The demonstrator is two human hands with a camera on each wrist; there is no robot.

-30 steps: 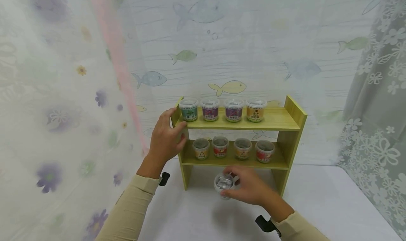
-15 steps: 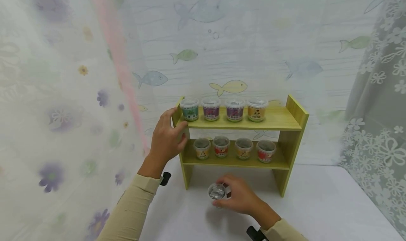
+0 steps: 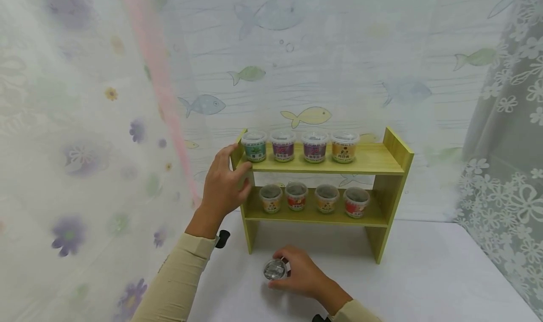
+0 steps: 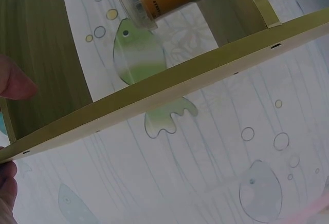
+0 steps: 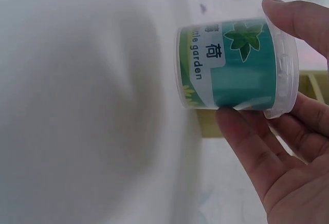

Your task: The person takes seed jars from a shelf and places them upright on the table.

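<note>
My right hand holds a small lidded plastic cup in front of the shelf, thumb on one side and fingers on the other. Its teal label bears a green leaf picture and the words "little garden"; from the head view mostly its shiny top shows. The cup hangs above the white table. At the upper left of the wooden two-tier shelf, my left hand grips the side panel. The left wrist view has its thumb on the inner side and fingertips on the outer.
Several lidded cups line the upper tier, among them a teal one and an orange one. The lower tier bears several more, including a red-labelled cup. Patterned curtains hang behind, and the white tabletop extends to the right.
My right hand has carried the cup left and nearer to me, away from the shelf. The left hand keeps its grip on the shelf's side.
</note>
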